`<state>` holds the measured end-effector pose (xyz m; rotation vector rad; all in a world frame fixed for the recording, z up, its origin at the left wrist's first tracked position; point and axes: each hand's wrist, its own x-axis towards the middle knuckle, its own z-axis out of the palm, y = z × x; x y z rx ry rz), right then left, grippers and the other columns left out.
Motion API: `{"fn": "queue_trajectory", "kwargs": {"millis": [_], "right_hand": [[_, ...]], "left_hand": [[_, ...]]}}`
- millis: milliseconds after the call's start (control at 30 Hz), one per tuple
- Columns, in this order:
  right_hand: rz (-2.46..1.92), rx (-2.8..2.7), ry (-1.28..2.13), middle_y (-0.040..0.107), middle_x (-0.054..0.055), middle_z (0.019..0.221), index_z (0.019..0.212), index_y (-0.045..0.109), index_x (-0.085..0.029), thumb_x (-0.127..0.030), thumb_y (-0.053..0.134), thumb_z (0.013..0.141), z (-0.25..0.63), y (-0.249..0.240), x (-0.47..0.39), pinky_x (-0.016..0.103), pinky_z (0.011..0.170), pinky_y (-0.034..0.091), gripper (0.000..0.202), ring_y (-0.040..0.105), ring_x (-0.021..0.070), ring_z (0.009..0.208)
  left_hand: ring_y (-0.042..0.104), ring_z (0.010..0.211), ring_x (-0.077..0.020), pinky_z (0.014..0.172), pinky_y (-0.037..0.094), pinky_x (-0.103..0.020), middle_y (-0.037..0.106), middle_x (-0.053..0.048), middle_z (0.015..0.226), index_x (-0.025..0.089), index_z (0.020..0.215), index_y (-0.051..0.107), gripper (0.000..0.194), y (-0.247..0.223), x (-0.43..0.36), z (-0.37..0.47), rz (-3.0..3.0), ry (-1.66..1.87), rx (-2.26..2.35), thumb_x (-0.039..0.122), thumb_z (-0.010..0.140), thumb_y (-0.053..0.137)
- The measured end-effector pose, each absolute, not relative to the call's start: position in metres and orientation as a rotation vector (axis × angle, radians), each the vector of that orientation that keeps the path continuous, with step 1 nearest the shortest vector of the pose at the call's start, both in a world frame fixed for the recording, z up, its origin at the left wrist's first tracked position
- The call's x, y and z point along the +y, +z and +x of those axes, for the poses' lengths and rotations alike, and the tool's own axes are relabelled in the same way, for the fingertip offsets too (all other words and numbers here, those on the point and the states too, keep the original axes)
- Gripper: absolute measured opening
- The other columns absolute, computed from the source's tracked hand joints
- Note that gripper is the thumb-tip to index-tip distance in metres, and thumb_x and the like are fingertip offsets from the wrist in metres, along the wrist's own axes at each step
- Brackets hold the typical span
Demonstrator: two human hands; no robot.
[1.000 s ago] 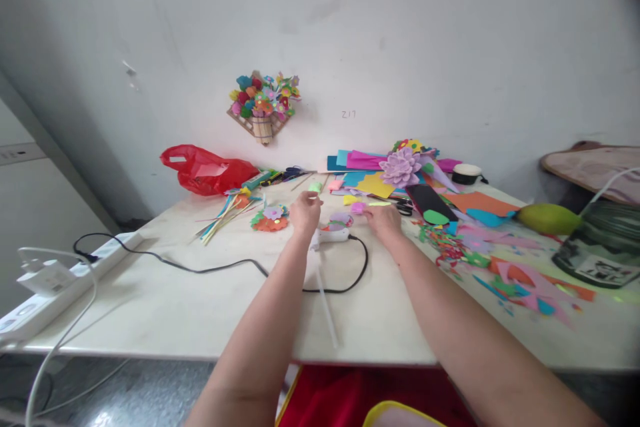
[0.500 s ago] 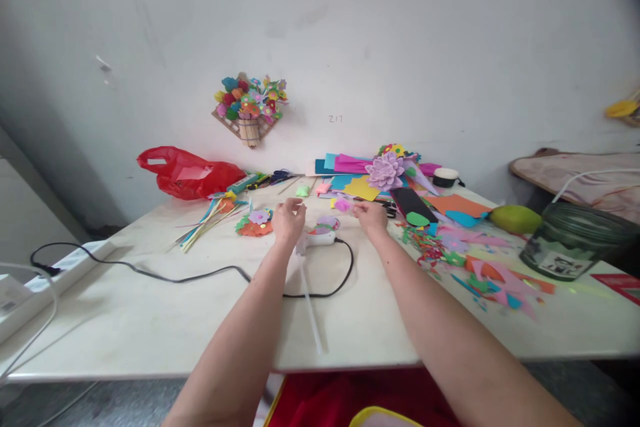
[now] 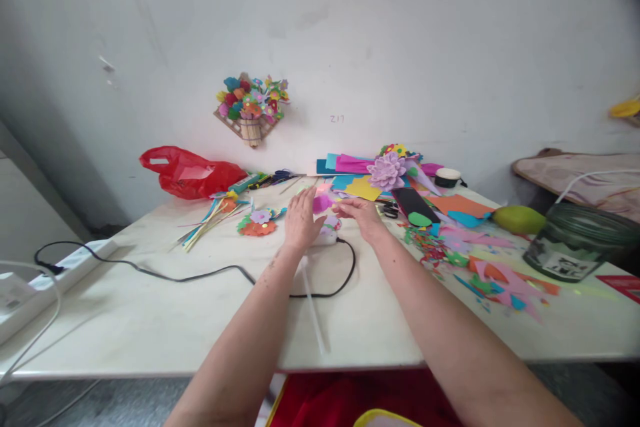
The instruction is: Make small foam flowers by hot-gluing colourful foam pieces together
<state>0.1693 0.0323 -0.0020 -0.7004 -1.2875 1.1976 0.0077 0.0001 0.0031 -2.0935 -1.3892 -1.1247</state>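
Note:
Between my hands is a small magenta flower-like piece (image 3: pixel 323 203), its details blurred. My right hand (image 3: pixel 363 215) pinches its right side with thumb and fingertips. My left hand (image 3: pixel 302 221) is held up just left of the piece, fingers stretched out and thumb apart; whether it touches the piece I cannot tell. Beneath my hands lies a white glue gun (image 3: pixel 329 239), mostly hidden by my left hand, with a long clear glue stick (image 3: pixel 313 310) pointing towards me. Lilac flower cut-outs (image 3: pixel 332 221) show just behind the gun.
A black cord (image 3: pixel 187 279) loops from the gun to a power strip (image 3: pixel 80 263). Foam flowers (image 3: pixel 257 227) and thin strips (image 3: pixel 207 223) lie left. To the right are scissors (image 3: pixel 390 210), a phone (image 3: pixel 414 203), coloured scraps (image 3: pixel 500 280) and a green jar (image 3: pixel 570 247).
My right hand has brought the magenta piece leftward, close to my left hand. My left hand has shifted slightly right, its fingers straightening and now covering more of the glue gun.

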Motion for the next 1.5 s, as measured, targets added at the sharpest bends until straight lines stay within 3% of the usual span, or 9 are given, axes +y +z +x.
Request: {"fn": "queue_trajectory", "kwargs": {"millis": [167,400,767,1167,1500], "right_hand": [[-0.651,-1.298,1.287,0.067,0.004,0.067,0.073,0.066,-0.015,-0.033,0.069,0.057,0.164,0.0,0.027,0.03,0.067,0.047,0.024,0.061,0.0131,0.057],[-0.668,-1.29,1.403,0.067,0.005,0.065,0.072,0.062,-0.015,-0.038,0.066,0.062,0.169,0.0,0.025,0.026,0.055,0.046,0.026,0.059,0.0132,0.053],[-0.648,-1.317,1.382,0.065,0.003,0.063,0.071,0.062,-0.015,-0.041,0.068,0.06,0.173,-0.002,0.03,0.025,0.051,0.046,0.029,0.057,0.0122,0.05],[-0.644,-1.334,1.421,0.061,0.001,0.057,0.068,0.061,-0.015,-0.038,0.069,0.06,0.174,0.001,0.028,0.027,0.048,0.046,0.026,0.054,0.0114,0.045],[-0.6,-1.367,1.42,0.059,0.0,0.057,0.065,0.06,-0.015,-0.036,0.066,0.062,0.174,0.002,0.026,0.028,0.049,0.045,0.022,0.054,0.0119,0.046]], "left_hand": [[0.05,0.101,-0.0245,0.087,0.038,-0.038,0.055,-0.014,0.106,0.014,0.123,0.036,0.05,0.003,0.003,0.002,-2.085,-1.104,-1.43,0.027,0.077,0.051],[0.046,0.104,-0.0227,0.084,0.041,-0.034,0.054,-0.009,0.11,0.018,0.117,0.042,0.042,0.003,0.005,0.001,-2.192,-1.079,-1.391,0.028,0.077,0.051],[0.052,0.096,-0.0214,0.082,0.042,-0.035,0.057,-0.011,0.104,0.017,0.112,0.044,0.046,0.0,0.009,-0.001,-2.292,-1.2,-1.275,0.041,0.074,0.056],[0.052,0.091,-0.0191,0.08,0.042,-0.033,0.057,-0.008,0.098,0.018,0.109,0.048,0.039,0.004,0.004,-0.001,-2.449,-1.259,-1.235,0.039,0.077,0.053],[0.053,0.095,-0.0205,0.082,0.042,-0.033,0.057,-0.01,0.102,0.016,0.111,0.049,0.048,0.005,0.005,0.0,-2.51,-1.34,-1.293,0.044,0.073,0.056]]}}
